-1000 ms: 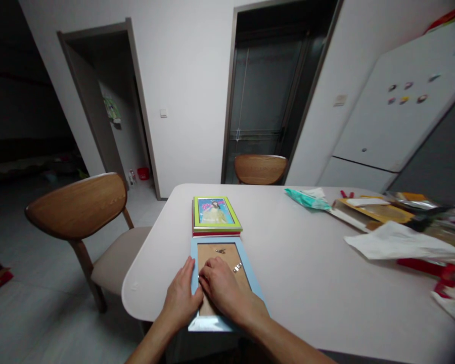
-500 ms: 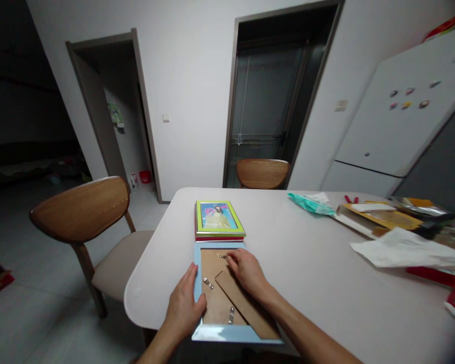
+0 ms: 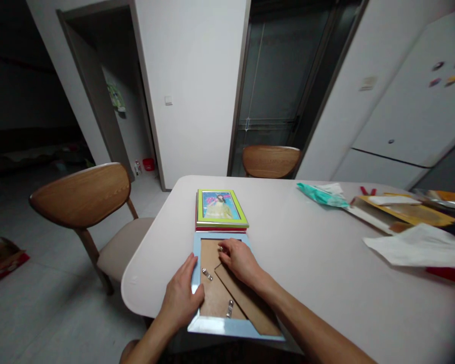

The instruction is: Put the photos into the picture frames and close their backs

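A light-blue picture frame (image 3: 223, 327) lies face down at the table's near edge, its brown backing board (image 3: 212, 298) showing. My left hand (image 3: 182, 293) holds the frame's left side, fingers along the edge and thumb at the board's margin. With thumb and forefinger, my right hand (image 3: 240, 260) pinches a small metal turn clip (image 3: 221, 248) near the top of the board. Two more clips, a left clip (image 3: 207, 274) and a lower clip (image 3: 229, 308), sit on the board. A brown easel stand (image 3: 246, 301) runs diagonally across it, partly under my right forearm.
Just beyond lies a green picture frame (image 3: 220, 222) with a princess picture, stacked on a red one. At right are a teal packet (image 3: 322, 195), a yellow envelope (image 3: 420, 213) and white paper (image 3: 420, 245). Wooden chairs stand at the left (image 3: 83, 197) and far side.
My view has shifted down and slightly left. My right fingers stay at the top clip, which is now more hidden by them. The left hand keeps its place on the frame.
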Action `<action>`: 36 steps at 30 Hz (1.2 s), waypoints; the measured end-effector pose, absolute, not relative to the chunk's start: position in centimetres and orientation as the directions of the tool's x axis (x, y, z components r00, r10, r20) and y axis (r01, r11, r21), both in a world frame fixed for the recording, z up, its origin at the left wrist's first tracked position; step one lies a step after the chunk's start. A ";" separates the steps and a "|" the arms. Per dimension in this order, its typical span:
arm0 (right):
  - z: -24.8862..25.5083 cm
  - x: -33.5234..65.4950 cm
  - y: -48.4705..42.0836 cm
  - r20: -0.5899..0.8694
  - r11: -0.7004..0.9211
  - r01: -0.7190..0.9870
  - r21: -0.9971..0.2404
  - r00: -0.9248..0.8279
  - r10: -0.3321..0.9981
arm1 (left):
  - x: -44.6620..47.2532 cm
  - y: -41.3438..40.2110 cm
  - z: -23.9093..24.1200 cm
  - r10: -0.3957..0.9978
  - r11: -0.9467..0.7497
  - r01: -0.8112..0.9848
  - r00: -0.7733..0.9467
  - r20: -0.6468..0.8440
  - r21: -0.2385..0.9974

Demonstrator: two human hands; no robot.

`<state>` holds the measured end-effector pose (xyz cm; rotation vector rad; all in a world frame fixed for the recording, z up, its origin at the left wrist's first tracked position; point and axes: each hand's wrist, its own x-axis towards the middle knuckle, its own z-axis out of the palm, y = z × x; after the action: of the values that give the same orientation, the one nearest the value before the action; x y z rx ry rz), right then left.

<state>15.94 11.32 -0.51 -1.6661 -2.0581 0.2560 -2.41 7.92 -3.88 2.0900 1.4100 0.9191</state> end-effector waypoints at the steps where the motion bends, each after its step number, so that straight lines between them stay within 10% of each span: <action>1: -0.2 16.1 10.7 0.250 0.269 0.854 -0.445 -0.171 0.953 | -2.4 7.9 -3.8 0.928 -0.373 0.628 0.256 0.270 0.683; 9: 1.5 17.7 5.0 0.122 0.603 0.606 -0.519 -0.645 0.754 | -2.1 7.5 -3.4 0.940 -0.340 0.651 0.222 0.258 0.679; 24: -0.7 17.4 4.3 0.204 0.287 0.858 -0.426 -0.218 0.954 | -1.2 7.5 -3.9 0.943 -0.332 0.617 0.200 0.266 0.713; 36: 4.3 15.4 4.4 0.325 0.321 0.829 -0.458 -0.180 0.928 | -0.5 6.8 0.1 0.986 -0.153 0.223 0.106 0.132 0.963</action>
<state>15.36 4.38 4.35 -1.5441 -2.0453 0.2379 -0.47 6.84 0.13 1.5304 1.2370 1.1264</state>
